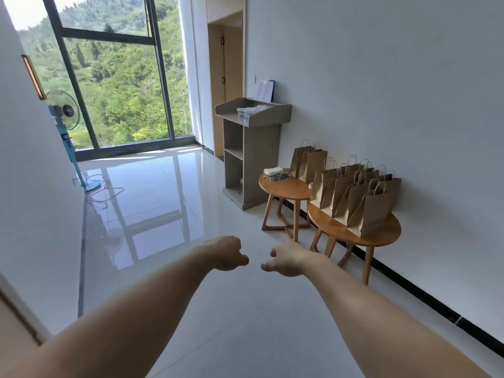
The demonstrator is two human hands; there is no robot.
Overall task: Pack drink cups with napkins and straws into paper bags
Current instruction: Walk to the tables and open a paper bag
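Several brown paper bags (362, 203) with twisted handles stand upright on the nearer round wooden table (387, 236) by the right wall. Two more paper bags (308, 162) stand on the farther round table (283, 188), beside a stack of white napkins (272, 171) and some straws (278, 176). Clear plastic cups (244, 114) sit on top of a grey lectern-like stand (253, 148). My left hand (227, 253) and my right hand (289, 259) are stretched out over the floor, well short of the tables, fingers curled under and holding nothing.
A glossy white tiled floor (169, 203) spreads between me and the furniture. A blue standing fan (65, 132) with a trailing cable stands at the left by the big window. A wooden doorway (226, 85) lies behind the stand. A clipboard (264, 90) leans on the wall.
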